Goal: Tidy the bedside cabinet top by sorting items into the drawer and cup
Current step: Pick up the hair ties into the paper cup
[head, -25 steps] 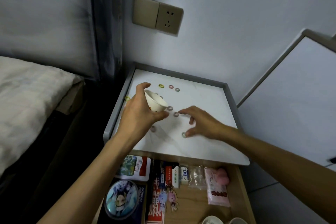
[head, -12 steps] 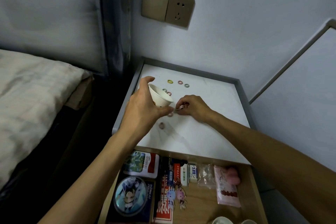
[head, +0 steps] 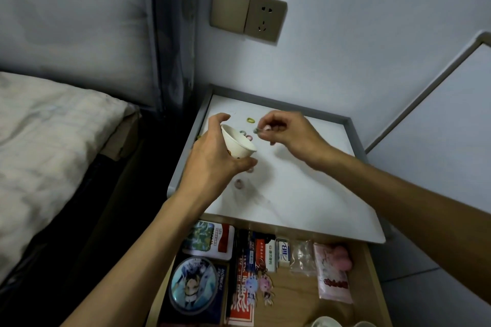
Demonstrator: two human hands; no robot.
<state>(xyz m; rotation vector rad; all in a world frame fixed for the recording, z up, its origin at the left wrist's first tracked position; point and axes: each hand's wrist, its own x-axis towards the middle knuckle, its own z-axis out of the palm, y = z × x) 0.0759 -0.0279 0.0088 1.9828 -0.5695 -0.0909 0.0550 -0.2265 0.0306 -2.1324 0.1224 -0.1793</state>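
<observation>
1. The fingers (head: 245, 163) of my left hand (head: 212, 164) are curling round a white paper cup (head: 237, 142), holding it tilted above the desk (head: 305, 194) with its mouth facing my right hand (head: 289, 133).
2. My right fingertips (head: 265, 128) are pinching a small ring (head: 256, 130) just beside the cup's rim, apparently ready to drop it in.
3. More rings are lying loose on the desk: a yellow ring (head: 250, 120) just beyond my right fingertips, a pair of rings (head: 248, 137) past the cup, and a pink ring (head: 239, 183) with another below my left fingers.
4. Nearer me than both hands, the open drawer (head: 373, 279) is holding cards, packets and charms.
5. I judge the drawer sorting largely done. The ring collecting is partway, with about five rings waiting.
</observation>
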